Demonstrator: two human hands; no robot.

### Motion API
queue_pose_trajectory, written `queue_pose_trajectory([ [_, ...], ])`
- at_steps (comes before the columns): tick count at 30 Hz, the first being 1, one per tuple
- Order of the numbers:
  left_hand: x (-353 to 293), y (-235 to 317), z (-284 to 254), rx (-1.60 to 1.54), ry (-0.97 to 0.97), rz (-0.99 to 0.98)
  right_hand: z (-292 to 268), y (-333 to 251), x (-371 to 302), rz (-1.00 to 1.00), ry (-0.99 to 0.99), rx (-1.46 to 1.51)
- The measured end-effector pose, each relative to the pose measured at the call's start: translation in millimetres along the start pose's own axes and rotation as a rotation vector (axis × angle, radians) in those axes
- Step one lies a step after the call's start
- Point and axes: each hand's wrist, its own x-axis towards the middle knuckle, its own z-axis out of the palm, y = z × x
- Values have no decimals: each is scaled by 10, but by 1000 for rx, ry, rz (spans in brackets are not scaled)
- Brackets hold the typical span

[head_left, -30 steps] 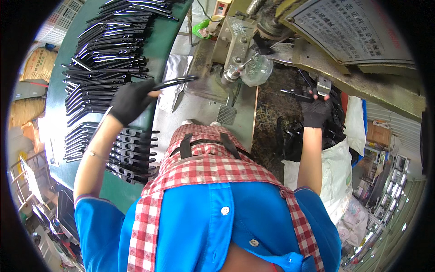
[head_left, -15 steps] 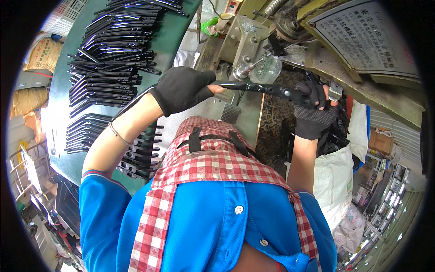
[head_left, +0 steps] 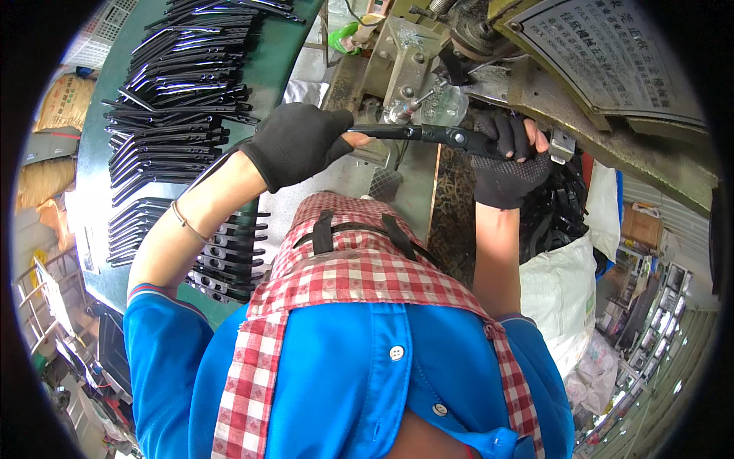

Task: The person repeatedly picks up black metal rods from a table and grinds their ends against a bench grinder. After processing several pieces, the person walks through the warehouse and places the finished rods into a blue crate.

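A black bent metal tube (head_left: 394,132) lies crosswise in front of me. My left hand (head_left: 302,145), in a black glove with a bare thumb tip, is closed around it; the tube's rear length runs back along my left forearm. On its right end sits a wider black fitting (head_left: 460,138) with a round, shiny rivet-like spot. My right hand (head_left: 511,157), in a black dotted glove with bare fingertips, grips the fitting's far end, whose tip is hidden by the fingers. Just right of those fingers is a small metal block (head_left: 563,147) on the machine.
The green table (head_left: 275,76) at left bears rows of black bent tubes (head_left: 191,76). Ahead stands a greasy machine (head_left: 409,57) with a clear plastic cup (head_left: 449,105) and an overhanging plate (head_left: 604,61). A white sack (head_left: 562,294) with black parts (head_left: 554,237) stands at right.
My right hand has moved left and slightly away from me, with its end of the fitting. My left hand has shifted slightly left; both keep their hold. The view has also shifted slightly.
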Motion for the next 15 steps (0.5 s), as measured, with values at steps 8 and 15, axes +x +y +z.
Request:
queue_pose_trajectory([
  [8, 171, -40, -49, 59, -18, -32, -368, 64, 220, 44, -226, 152],
  [15, 479, -178, -214, 138, 20, 16, -373, 245, 354, -198, 359, -230],
])
